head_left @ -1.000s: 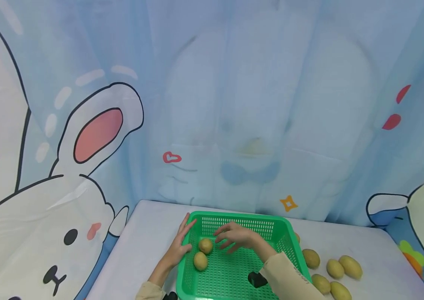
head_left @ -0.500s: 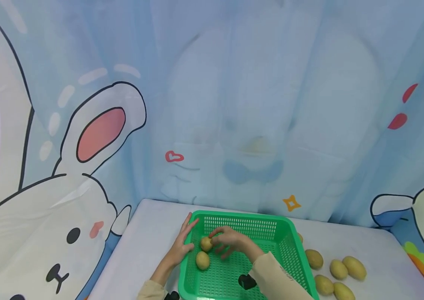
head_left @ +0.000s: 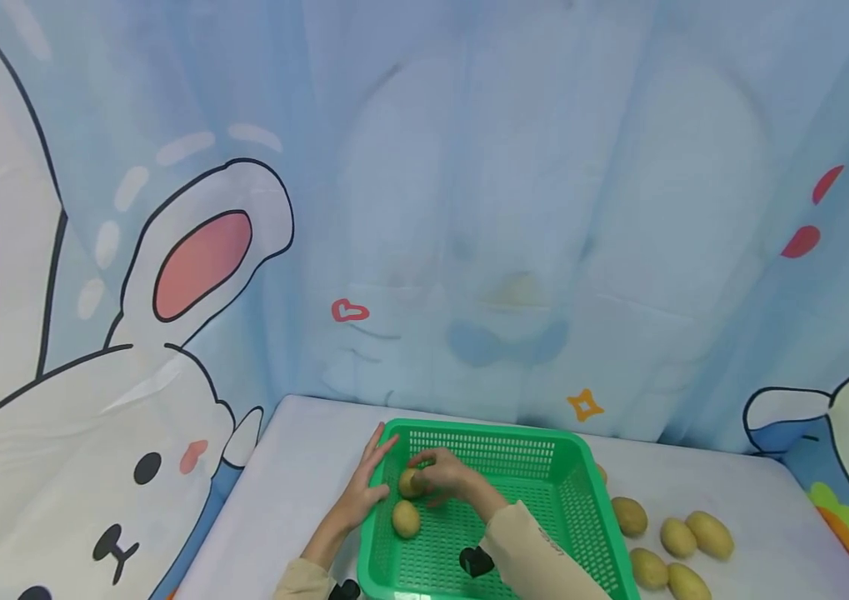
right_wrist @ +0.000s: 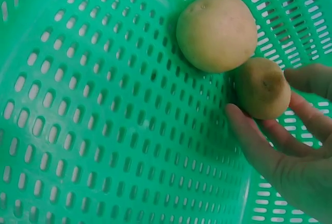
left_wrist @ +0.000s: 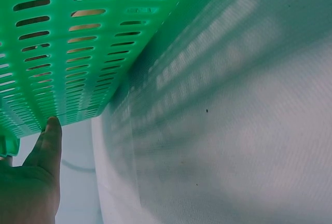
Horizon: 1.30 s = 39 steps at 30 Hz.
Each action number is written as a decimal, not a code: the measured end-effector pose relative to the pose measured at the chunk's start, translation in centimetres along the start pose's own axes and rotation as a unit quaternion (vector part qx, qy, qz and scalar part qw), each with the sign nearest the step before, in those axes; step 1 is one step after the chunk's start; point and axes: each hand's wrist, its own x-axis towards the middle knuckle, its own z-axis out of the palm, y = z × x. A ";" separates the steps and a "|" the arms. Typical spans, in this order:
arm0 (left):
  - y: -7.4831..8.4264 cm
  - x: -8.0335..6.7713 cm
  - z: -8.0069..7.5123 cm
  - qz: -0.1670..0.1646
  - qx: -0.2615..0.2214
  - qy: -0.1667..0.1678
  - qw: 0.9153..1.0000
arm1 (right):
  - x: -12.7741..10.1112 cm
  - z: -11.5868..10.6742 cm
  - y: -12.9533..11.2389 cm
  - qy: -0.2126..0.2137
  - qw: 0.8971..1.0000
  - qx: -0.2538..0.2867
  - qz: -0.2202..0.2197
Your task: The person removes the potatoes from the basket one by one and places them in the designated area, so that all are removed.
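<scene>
Nearby, five loose potatoes [head_left: 682, 536] (perhaps a sixth behind basket [head_left: 581, 483]) on table [head_left: 297, 475]

Green perforated basket [head_left: 581, 492]; yellow-tan potatoes [right_wrist: 217, 32]; pale-blue tablecloth [head_left: 297, 475]

Two bare hands, no gloves or rings. Beige long sleeve [head_left: 536, 554] on right arm, matching beige cuff [head_left: 297, 581] on left. Small black device [head_left: 475, 562] strapped at right wrist.

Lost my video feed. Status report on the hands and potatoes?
Left hand flat on basket rim. Right hand holds potato inside basket, beside second potato. Nothing in the way.
</scene>
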 end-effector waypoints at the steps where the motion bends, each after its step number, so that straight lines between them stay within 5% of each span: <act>1: 0.0 0.1 0.1 0.000 -0.001 -0.001 1.000 | 0.0 0.0 0.0 0.007 1.000 -0.002 0.000; 8: 0.2 0.4 0.5 0.005 0.013 0.001 1.000 | 0.2 -0.2 0.7 0.026 1.000 -0.001 -0.004; 18: 0.0 0.5 0.5 -0.002 0.015 0.006 1.000 | -1.0 -2.7 0.7 -0.002 1.000 0.006 -0.022; 21: 1.3 0.4 0.5 -0.007 0.013 0.009 1.000 | -1.7 -4.4 0.5 -0.012 0.999 0.014 -0.029; 28: -0.2 0.3 0.3 -0.004 0.021 0.017 1.000 | -4.0 -9.4 0.2 -0.030 0.999 0.006 -0.039; 39: -0.1 0.0 0.4 -0.002 0.022 0.017 1.000 | -9.8 -19.3 2.0 -0.037 0.999 0.028 -0.016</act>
